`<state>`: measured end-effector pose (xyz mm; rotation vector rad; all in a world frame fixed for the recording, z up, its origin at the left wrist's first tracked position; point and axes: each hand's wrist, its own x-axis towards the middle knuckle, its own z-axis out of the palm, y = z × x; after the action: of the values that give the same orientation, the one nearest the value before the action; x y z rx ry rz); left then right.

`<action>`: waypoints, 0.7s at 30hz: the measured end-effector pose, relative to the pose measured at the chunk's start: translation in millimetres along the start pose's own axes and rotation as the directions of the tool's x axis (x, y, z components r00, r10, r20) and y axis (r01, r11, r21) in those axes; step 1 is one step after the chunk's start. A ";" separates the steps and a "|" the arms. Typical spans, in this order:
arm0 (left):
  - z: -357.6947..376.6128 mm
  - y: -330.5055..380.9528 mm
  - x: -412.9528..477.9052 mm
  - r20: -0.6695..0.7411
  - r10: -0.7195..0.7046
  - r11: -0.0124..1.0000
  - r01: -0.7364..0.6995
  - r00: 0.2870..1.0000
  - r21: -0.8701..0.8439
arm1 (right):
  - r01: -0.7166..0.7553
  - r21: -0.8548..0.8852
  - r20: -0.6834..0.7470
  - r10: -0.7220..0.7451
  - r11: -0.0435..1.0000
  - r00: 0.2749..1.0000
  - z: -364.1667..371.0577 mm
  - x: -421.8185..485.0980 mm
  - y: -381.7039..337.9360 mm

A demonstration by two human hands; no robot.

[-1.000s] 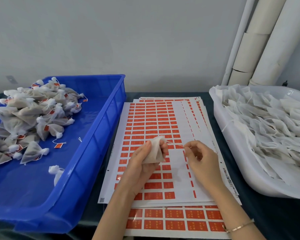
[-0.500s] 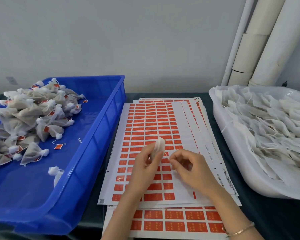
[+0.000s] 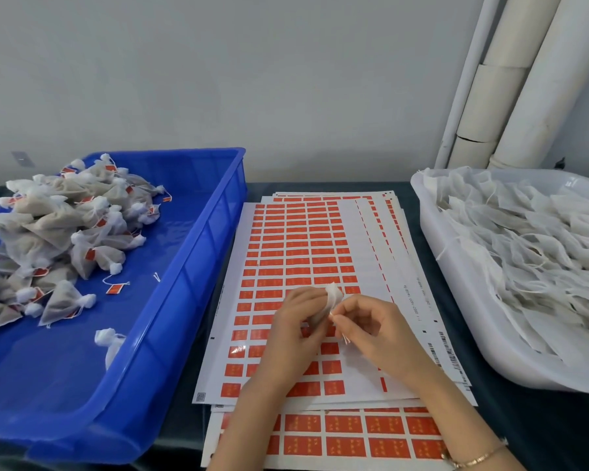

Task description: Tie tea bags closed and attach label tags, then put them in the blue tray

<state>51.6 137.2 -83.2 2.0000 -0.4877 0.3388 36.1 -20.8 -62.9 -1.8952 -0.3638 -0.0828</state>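
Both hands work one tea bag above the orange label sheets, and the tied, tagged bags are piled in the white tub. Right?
No: the head view shows the tied, tagged bags piled in the blue tray. The left hand and right hand do work one tea bag above the orange label sheets.

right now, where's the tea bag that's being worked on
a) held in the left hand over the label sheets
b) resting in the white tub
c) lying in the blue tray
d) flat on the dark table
A: the left hand grips the tea bag above the label sheets, and the right hand pinches its string right beside it.
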 end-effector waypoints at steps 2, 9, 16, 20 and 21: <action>1.0 -1.2 0.4 0.035 0.032 0.999 -0.033 0.999 0.022 | 0.002 0.000 0.012 -0.002 1.000 1.000 1.1 -0.5 -0.3; 4.4 -2.4 -0.9 0.072 0.008 1.000 -0.009 0.997 0.007 | 0.059 0.061 -0.003 -0.059 0.996 0.998 3.8 0.1 -1.7; -0.5 11.3 -1.5 0.007 -0.165 0.964 0.163 0.986 -0.209 | 0.008 0.015 -0.288 -0.004 1.000 0.958 4.2 1.5 5.2; -5.2 21.3 -3.6 0.044 -0.188 0.937 0.193 0.981 -0.292 | -0.059 -0.043 -0.153 0.052 0.997 0.987 9.2 2.9 7.6; -6.2 23.9 -4.1 0.057 -0.197 0.929 0.205 0.979 -0.309 | -0.054 -0.058 -0.119 0.047 0.997 0.992 10.5 2.7 7.8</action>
<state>36.4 133.7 -63.6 1.7258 -0.3245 0.0996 39.7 -12.9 -73.1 -1.9486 -0.2349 -0.1728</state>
